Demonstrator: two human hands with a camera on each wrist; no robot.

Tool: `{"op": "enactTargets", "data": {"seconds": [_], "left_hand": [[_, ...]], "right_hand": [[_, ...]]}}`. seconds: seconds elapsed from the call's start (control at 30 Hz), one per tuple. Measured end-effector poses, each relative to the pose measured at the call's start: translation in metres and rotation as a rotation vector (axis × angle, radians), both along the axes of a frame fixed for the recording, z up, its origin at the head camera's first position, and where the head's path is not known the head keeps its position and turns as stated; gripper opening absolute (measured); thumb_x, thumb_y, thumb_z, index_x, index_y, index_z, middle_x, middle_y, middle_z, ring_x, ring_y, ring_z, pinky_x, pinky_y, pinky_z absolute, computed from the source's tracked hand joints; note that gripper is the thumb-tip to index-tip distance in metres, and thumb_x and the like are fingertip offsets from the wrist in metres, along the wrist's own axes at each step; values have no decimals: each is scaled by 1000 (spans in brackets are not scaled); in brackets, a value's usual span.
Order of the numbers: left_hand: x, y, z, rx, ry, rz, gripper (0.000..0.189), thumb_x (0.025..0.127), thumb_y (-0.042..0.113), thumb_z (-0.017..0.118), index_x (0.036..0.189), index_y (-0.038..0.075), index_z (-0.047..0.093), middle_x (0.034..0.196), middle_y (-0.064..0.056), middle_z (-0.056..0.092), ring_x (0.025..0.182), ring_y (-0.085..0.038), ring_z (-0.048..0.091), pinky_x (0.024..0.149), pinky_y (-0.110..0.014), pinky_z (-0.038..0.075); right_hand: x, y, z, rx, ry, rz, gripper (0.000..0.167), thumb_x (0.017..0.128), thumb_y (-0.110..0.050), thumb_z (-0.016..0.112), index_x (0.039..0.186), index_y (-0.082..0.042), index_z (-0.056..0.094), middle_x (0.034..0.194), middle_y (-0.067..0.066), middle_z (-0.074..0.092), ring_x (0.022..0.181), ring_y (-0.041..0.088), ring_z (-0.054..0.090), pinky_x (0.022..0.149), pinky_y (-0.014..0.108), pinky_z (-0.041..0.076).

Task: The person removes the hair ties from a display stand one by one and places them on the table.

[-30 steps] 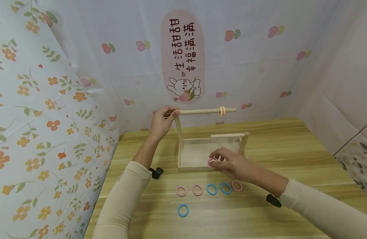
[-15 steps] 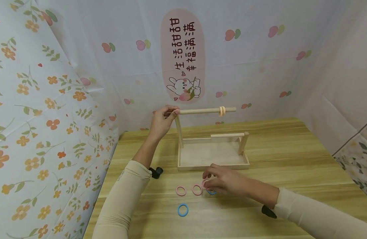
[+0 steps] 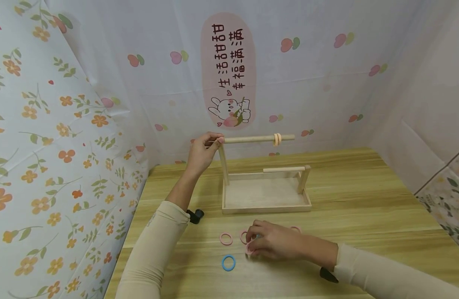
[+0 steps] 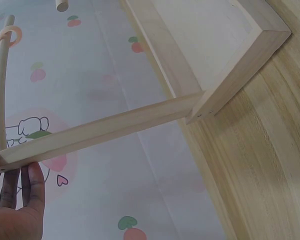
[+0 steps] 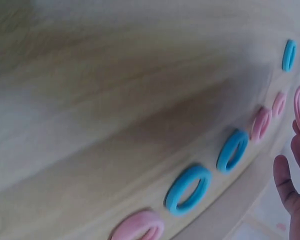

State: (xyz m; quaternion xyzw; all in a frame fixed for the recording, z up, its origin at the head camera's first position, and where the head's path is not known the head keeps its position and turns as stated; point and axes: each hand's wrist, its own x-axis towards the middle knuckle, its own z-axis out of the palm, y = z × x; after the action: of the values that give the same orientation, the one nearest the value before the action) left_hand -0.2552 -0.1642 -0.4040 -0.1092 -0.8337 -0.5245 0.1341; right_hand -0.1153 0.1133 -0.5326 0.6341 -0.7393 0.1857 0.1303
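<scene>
At the top of a wooden stand's left post (image 3: 223, 166), my left hand (image 3: 203, 153) grips the corner where the upper rod (image 3: 248, 139) joins. Two orange hair ties (image 3: 277, 139) hang near that rod's far end. My right hand (image 3: 276, 241) is low over the table in front of the stand and pinches a pink hair tie (image 5: 297, 110) between thumb and fingers. Under and around it, a row of pink (image 5: 135, 225) and blue hair ties (image 5: 174, 195) lies flat, partly covered in the head view. A single blue hair tie (image 3: 223, 265) sits nearer me.
The stand's shallow tray (image 3: 266, 209) rests on the wood-grain table (image 3: 364, 195). A shorter rod (image 3: 283, 169) points left from the low right post (image 3: 304, 180). Patterned cloth (image 3: 319, 91) hangs behind, and more covers the left side.
My right hand has moved from the tray's front edge down toward me and slightly left, carrying the pink hair tie over the row. The left hand stays at the post's top.
</scene>
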Motion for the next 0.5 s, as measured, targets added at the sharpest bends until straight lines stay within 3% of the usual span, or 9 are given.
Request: {"op": "enactTargets", "data": {"seconds": [0.2,0.5], "left_hand": [[0,-1,-2,-1,-17,-8,35,109,36,71,132,10,79,124,-15,81,120,-32,76,105,-50,63],[-2,-2,-3,-14,-17,-8,36,108,39,70,132,14,79,127,-13,81,121,-31,76,105,-51,62]], "right_hand": [[6,-7,-10,26,18,25,5,100,-26,85,103,-24,82,112,-9,73,105,9,63,94,21,54],[14,-14,-20,137,37,-13,8,104,-33,79,103,-26,82,114,-11,74,111,8,62,95,27,55]]}}
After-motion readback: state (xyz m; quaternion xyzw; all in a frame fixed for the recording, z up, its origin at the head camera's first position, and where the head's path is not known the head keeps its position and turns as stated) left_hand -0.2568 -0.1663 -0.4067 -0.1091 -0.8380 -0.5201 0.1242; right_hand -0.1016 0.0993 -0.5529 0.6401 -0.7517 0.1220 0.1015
